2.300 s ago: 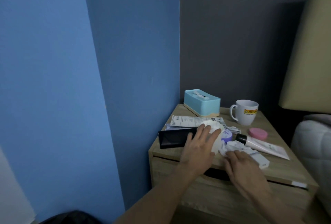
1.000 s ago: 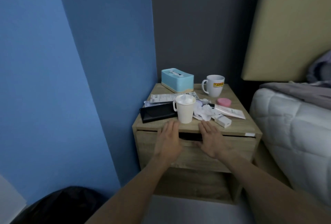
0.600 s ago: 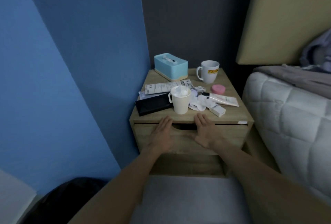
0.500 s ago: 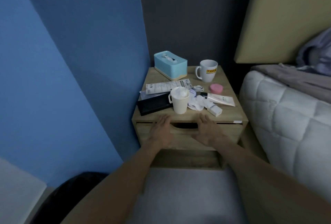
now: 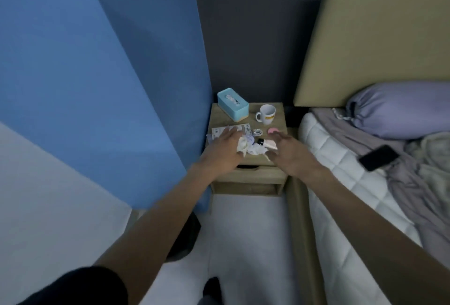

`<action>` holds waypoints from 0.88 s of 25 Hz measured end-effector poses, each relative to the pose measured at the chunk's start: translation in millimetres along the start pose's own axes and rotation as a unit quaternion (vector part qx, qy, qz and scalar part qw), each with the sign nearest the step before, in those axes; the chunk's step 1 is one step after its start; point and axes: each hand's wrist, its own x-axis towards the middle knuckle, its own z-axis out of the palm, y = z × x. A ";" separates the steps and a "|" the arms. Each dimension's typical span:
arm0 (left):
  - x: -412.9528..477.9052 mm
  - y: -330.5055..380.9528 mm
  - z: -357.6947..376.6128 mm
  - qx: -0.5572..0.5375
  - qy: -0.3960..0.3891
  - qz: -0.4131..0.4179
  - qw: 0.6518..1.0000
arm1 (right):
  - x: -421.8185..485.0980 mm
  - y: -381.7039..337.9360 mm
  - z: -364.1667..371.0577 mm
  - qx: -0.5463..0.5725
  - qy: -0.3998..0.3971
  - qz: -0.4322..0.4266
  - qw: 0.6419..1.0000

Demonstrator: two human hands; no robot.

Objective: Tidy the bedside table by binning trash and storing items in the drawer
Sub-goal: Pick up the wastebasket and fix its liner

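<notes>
Here the left hand (image 5: 225, 150) lies palm down over the left half of the counter (image 5: 277, 122), its fingers spread and loosely curved over a cream paper cup (image 5: 241, 146) that seems to lie tipped on its side; whether the fingers actually clasp the cup I cannot tell, since the hand covers most of it; the right hand (image 5: 288, 152) hovers palm down over the counter's right front, fingers open and slack, grasping nothing; both forearms reach straight forward from the lower edge of the view, the left one ending in a dark sleeve (image 5: 80, 286); between the two hands sits a wad of crumpled white tissue (image 5: 255, 150), touching the cup; just beyond it a cream tube (image 5: 267, 143) with a black cap lies flat, its long axis running left to right with the cap pointing left, its far end hidden under the right hand; a printed leaflet (image 5: 241, 129) lies flat behind the left hand, partly covered by the fingers; a small pink round lid (image 5: 272, 130) rests near the right fingertips; further back stand a white mug (image 5: 266, 114), handle to the left, and a light blue tissue box (image 5: 232, 103) set at a slant in the back left corner; the drawer (image 5: 253, 176) below looks shut, its cut-out grip half hidden by the left wrist; a black phone (image 5: 378, 157) lies on the bed (image 5: 341, 158), well apart from the counter.
</notes>
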 end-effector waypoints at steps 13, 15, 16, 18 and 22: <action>-150.6 36.1 -41.7 -0.141 0.141 -0.085 0.976 | -69.2 -66.9 -85.3 0.121 0.063 -0.185 0.973; -146.5 26.1 -44.0 -0.135 0.164 -0.116 0.970 | -46.1 -74.5 -83.2 0.108 0.054 -0.215 0.969; -143.9 22.4 -47.3 -0.131 0.181 -0.137 0.965 | -32.3 -80.4 -82.0 0.101 0.039 -0.240 0.965; -142.9 19.2 -54.6 -0.120 0.221 -0.176 0.952 | -11.5 -92.0 -75.8 0.102 -0.016 -0.282 0.954; -138.3 7.4 -56.3 -0.120 0.305 -0.292 0.898 | 41.5 -122.3 -50.7 0.092 -0.120 -0.370 0.917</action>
